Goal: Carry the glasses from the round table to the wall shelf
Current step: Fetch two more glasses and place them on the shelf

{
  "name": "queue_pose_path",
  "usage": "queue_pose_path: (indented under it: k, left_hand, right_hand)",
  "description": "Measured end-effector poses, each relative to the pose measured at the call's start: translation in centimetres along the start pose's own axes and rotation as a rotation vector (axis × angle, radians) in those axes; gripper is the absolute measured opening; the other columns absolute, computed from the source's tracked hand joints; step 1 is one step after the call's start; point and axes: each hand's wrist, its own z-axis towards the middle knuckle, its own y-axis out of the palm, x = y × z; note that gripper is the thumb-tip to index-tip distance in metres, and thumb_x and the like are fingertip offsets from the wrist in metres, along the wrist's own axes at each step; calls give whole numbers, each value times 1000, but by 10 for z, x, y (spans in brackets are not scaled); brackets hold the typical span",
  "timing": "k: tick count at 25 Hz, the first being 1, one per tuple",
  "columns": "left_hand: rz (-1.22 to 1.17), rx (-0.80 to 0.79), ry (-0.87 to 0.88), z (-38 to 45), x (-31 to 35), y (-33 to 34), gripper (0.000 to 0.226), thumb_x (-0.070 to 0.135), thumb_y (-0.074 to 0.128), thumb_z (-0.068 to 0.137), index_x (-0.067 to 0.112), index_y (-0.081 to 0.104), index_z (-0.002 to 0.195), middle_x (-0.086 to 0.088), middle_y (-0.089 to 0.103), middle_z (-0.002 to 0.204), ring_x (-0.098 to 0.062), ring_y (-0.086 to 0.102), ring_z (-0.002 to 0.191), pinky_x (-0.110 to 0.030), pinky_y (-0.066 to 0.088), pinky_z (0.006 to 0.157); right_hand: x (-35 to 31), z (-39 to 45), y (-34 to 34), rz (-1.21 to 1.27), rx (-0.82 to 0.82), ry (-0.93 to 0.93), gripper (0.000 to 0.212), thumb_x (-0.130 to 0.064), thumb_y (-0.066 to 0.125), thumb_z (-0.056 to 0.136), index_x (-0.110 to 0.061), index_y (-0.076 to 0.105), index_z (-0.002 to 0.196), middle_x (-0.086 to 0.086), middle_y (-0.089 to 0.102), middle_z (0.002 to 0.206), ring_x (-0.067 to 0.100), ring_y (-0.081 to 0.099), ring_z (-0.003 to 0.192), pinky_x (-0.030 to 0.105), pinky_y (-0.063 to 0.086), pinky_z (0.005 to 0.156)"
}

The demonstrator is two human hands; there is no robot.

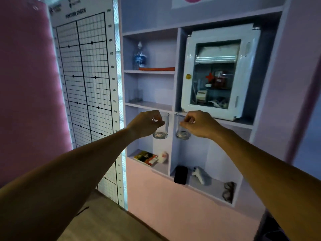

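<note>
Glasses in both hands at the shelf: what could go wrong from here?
1. Each glass is pinched at the rim by fingertips only, left glass and right glass; either could slip.
2. They hang close together and might clink.
3. The middle cubby seems to hold glasses already, faint in this view; placing there risks a knock.

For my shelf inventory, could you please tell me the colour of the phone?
Black; the phone lies in the bottom compartment, clearest in the head view.

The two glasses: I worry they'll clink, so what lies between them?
In the head view, nothing solid: left glass and right glass stay apart; only the shelf's vertical divider shows behind the gap.
</note>
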Motion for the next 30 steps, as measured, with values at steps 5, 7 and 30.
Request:
queue_pose_path:
  k: [5, 7, 30]
  left_hand:
    - [34, 51, -27, 66, -71, -12, 8, 31, 64, 91, 27, 60, 86, -6, 72, 109, -23, 67, 98, -36, 56, 83]
    - [61, 79, -20, 91, -96, -14, 8, 31, 63, 92, 23, 62, 91, -5, 72, 109, -20, 67, 98, -31, 54, 80]
    - [78, 138, -75, 323, -301, -19, 4, 23, 63, 90, 26, 62, 92, -3, 73, 100, -23, 70, 91, -32, 57, 77]
  right_hand:
    - [-4, 106, 46, 8, -5, -64, 17, -41, 68, 86, -24, 63, 83, -8, 62, 78, 10, 59, 74, 27, 46, 63]
    - [-3, 144, 60, 40, 16, -107, 17, -39, 68, 87, -22, 65, 86, -6, 64, 81, 14, 60, 77, 30, 50, 70]
    - [35, 441, 197, -13, 71, -73, 20, -37, 63, 91, -18, 63, 91, 3, 67, 90, 21, 60, 80, 33, 51, 75]
